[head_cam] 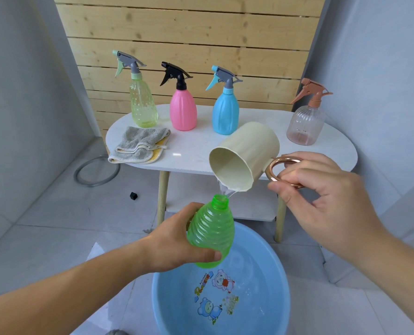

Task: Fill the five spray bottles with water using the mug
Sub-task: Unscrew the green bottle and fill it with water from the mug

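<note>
My left hand [177, 240] grips an uncapped green ribbed bottle [212, 232], tilted over the blue basin [280, 274]. My right hand [322, 189] holds the cream mug [247, 153] by its copper ring handle. The mug is tipped left and a thin stream of water runs from its rim into the bottle's open neck. On the white table [189, 151] stand a pale green spray bottle [143, 107], a pink one [183, 110], a blue one [226, 114] and a clear pinkish one [306, 124], all with trigger heads on.
A folded grey and yellow cloth [139, 146] lies on the table's left end. The basin holds water and has cartoon pictures on its bottom. A clear hose ring [97, 172] and a small black cap [133, 196] lie on the tiled floor. A wooden slat wall stands behind.
</note>
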Tool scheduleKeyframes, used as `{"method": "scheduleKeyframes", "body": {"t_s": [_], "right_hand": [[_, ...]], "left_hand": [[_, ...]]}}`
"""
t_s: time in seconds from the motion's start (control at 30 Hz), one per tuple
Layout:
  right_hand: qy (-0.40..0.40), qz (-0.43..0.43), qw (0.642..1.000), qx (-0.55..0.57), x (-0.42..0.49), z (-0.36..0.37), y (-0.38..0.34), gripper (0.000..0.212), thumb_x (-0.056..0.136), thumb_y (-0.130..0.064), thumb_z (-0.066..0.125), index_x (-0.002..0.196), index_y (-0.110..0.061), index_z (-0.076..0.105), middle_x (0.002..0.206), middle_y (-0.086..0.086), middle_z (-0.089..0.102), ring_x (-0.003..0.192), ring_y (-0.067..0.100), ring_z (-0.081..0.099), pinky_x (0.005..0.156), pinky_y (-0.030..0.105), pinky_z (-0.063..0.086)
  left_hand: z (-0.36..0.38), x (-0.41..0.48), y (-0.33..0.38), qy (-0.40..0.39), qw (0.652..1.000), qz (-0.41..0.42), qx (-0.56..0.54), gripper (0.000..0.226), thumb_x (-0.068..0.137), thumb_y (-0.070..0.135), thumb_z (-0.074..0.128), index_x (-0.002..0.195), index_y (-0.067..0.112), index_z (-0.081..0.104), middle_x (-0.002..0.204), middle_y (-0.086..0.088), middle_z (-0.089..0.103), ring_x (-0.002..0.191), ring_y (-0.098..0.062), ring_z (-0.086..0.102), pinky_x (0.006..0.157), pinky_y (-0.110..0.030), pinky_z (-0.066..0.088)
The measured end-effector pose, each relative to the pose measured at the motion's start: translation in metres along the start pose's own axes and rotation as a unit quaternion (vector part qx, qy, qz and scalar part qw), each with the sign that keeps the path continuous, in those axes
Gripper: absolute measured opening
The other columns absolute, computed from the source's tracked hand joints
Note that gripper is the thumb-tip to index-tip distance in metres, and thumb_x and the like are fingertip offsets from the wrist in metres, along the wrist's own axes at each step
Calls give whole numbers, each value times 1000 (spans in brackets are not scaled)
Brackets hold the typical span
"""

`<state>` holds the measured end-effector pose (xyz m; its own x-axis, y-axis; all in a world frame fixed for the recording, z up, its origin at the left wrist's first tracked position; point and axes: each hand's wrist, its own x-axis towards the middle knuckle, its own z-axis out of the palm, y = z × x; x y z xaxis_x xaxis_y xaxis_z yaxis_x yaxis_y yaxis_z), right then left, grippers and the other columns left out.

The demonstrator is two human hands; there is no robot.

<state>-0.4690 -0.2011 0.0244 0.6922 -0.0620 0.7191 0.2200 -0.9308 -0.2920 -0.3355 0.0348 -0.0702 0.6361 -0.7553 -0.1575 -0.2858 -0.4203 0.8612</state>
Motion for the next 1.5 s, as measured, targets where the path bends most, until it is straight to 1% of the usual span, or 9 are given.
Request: {"method": "scheduleKeyframes", "body": {"t_s": [0.5, 0.6, 0.67, 0.77, 0.83, 1.0, 1.17, 1.33, 1.5], "right_hand": [[-1, -119, 992, -49, -3, 8, 5, 23, 91, -17, 68, 74, -2, 71, 82, 3, 71, 108, 31, 61, 99, 33, 46], [-10, 47, 998, 48, -5, 11, -3, 27, 91, -30, 63, 76, -10, 73, 82, -12, 71, 103, 11, 63, 92, 18, 46], [-40, 212, 963, 158, -6, 15, -2, 27, 92, -35, 62, 77, -17, 75, 74, -17, 72, 82, 1, 65, 76, 12, 47], [-108, 346, 911, 195, -17, 35, 21, 34, 93, -46, 60, 73, -23, 77, 74, 5, 74, 73, 22, 69, 77, 37, 55], [-119, 407, 878, 221, -29, 55, 38, 38, 93, -45, 60, 70, -19, 77, 80, 8, 76, 84, 25, 72, 87, 42, 55], [-205, 510, 799, 244, -79, 113, 74, 43, 96, -35, 61, 74, -2, 76, 85, 14, 76, 76, 21, 65, 79, 31, 53], [-286, 553, 749, 228, -123, 174, 110, 43, 94, -37, 63, 63, -8, 71, 74, 6, 74, 77, 17, 62, 91, 39, 56], [-332, 467, 810, 124, -155, 222, 129, 49, 92, -41, 64, 65, -1, 68, 44, -2, 43, 42, 11, 37, 45, 25, 31], [-384, 326, 861, 73, -192, 252, 149, 47, 89, -42, 67, 61, -5, 59, 51, 2, 45, 52, 15, 36, 51, 30, 33]], "left_hand": [[-1, 0, 1, 4, 1000, -9, -6, 87, 56, 53, 91, 132, 38, 54, 119, 9, 70, 116, -8, 66, 105, -40, 54], [-2, -1, 2, 8, 1000, -10, -8, 85, 54, 54, 89, 130, 40, 54, 117, 10, 70, 114, -6, 66, 104, -36, 54], [-3, -2, 1, 13, 1000, -10, -10, 84, 53, 54, 89, 129, 40, 54, 115, 11, 70, 112, -5, 66, 102, -34, 55], [-3, -3, 2, 17, 1000, -13, -15, 84, 51, 54, 89, 127, 41, 55, 113, 12, 71, 109, -3, 67, 99, -30, 55], [-3, -3, 1, 17, 1000, -16, -14, 84, 51, 53, 89, 126, 41, 55, 115, 11, 71, 112, -5, 67, 103, -35, 55], [1, -4, -8, 2, 1000, -27, -2, 82, 54, 54, 91, 126, 46, 53, 120, 12, 70, 120, -7, 65, 109, -44, 51], [11, -1, -16, -29, 999, -24, -11, 82, 58, 48, 93, 130, 43, 52, 121, 14, 69, 121, -7, 64, 108, -43, 52], [22, 4, -31, -45, 998, -34, -12, 86, 56, 43, 93, 131, 44, 50, 123, 18, 66, 123, -5, 63, 105, -45, 55], [21, 12, -47, -43, 998, -47, -15, 81, 56, 43, 93, 125, 52, 52, 123, 13, 66, 121, -9, 65, 102, -40, 58]]}}
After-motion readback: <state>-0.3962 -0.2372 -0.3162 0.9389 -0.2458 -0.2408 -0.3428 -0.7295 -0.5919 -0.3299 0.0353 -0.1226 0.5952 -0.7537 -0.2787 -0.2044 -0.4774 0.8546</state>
